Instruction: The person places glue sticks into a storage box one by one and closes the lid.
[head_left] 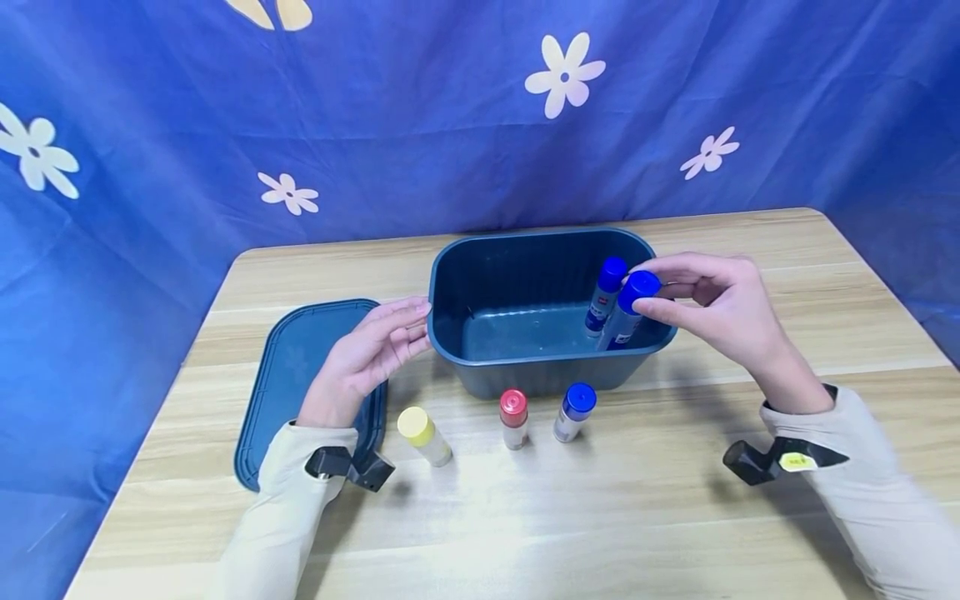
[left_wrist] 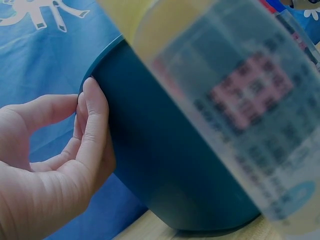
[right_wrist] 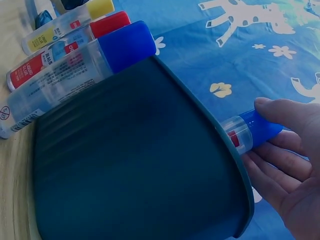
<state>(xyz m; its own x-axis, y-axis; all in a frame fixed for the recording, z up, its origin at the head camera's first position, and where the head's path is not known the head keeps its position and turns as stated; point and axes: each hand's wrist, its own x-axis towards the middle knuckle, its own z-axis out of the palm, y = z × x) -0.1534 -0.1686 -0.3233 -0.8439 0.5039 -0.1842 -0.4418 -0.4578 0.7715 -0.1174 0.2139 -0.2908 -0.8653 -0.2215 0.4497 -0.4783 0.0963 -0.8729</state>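
Observation:
My right hand [head_left: 723, 308] pinches the blue cap of a clear liquid glue bottle [head_left: 627, 312], which stands slightly tilted inside the right end of a dark teal bin [head_left: 540, 371]. Beside it in the bin is another blue-capped glue bottle [head_left: 602, 304]. My left hand [head_left: 378, 346] holds the bin's left rim, its thumb at the edge and fingers along the outer wall [left_wrist: 150, 145]. In front of the bin stand a yellow-capped glue bottle [head_left: 425, 436], a red-capped one [head_left: 514, 419] and a blue-capped one [head_left: 574, 412]. The held bottle's lower part is hidden in the right wrist view.
A flat teal lid [head_left: 288, 358] lies on the wooden table [head_left: 525, 533] at the left, partly under my left forearm. Behind the table hangs a blue cloth [head_left: 420, 150] with white flowers. A wrist camera sits on each sleeve.

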